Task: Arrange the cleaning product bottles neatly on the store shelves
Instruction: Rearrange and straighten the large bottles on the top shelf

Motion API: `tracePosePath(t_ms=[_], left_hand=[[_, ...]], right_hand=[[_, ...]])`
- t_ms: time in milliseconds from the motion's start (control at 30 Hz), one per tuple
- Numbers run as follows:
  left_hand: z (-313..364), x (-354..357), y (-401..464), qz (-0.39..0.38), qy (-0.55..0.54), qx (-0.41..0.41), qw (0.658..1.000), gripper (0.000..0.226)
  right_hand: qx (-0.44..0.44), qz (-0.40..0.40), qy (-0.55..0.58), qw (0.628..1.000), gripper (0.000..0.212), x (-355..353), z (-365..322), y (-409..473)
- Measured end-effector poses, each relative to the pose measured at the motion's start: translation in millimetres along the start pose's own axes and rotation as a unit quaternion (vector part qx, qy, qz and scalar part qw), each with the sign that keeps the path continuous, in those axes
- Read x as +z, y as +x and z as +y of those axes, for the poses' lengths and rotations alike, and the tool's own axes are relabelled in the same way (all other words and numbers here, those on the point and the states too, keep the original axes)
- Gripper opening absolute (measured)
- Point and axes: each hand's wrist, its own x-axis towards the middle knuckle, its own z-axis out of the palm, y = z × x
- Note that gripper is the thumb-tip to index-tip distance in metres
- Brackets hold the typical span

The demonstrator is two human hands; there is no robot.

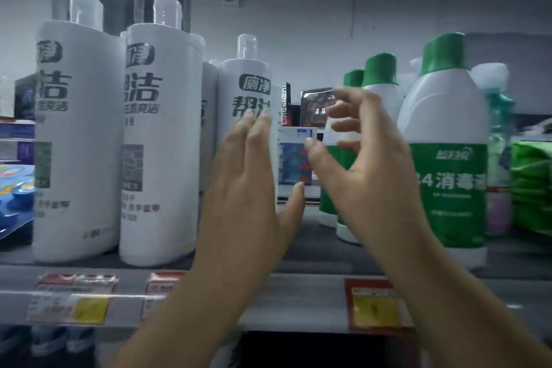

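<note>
Grey shelf board (pixel 313 251) observed at chest height, with price tags (pixel 71 299) clipped along its front edge and a pale wall behind.

Toward the left edge, two tall white bottles (pixel 74 140) with clear caps are seen standing upright side by side near the front edge. A third white bottle (pixel 245 89) of the same label is set further back, near the middle of the shelf, upright.

Toward the right edge, a large white bottle with a green cap (pixel 448 140) is seen upright near the front edge; smaller green-capped bottles (pixel 379 78) are lined up behind it toward the back edge.

Left hand (pixel 248 185) is raised with fingers straight and held close together, thumb spread; fingertips lie against the front of the third white bottle. Whether they press it cannot be told.

Right hand (pixel 364 158) is held in the gap between the white and green-capped bottles, fingers spread and loosely curled, nothing gripped.

Small boxes (pixel 294 158) are seen at the back edge between the hands.
</note>
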Motion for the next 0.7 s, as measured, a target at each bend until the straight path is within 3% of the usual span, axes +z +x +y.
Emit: tracePosePath(t_ms=[100, 233, 300, 467, 700], left_hand=[[37, 13, 5, -0.077, -0.065, 0.01, 0.995, 0.085], [54, 44, 30, -0.184, -0.158, -0.046, 0.969, 0.084], [60, 57, 40, -0.216, -0.178, -0.072, 0.957, 0.081], [64, 79, 60, -0.244, -0.218, -0.183, 0.927, 0.069], [60, 87, 71, -0.261, -0.272, -0.261, 0.889, 0.074]], right_hand=[[-0.009, 0.093, -0.077, 0.993, 0.04, -42, 23, 2], [0.019, 0.128, -0.138, 0.982, 0.043, -80, 49, -3], [0.059, 0.115, -0.16, 0.979, 0.053, -92, 60, -5], [0.187, 0.002, -0.14, 0.972, 0.102, -91, 79, -12], [0.233, 0.004, -0.085, 0.969, 0.106, -80, 93, -11]])
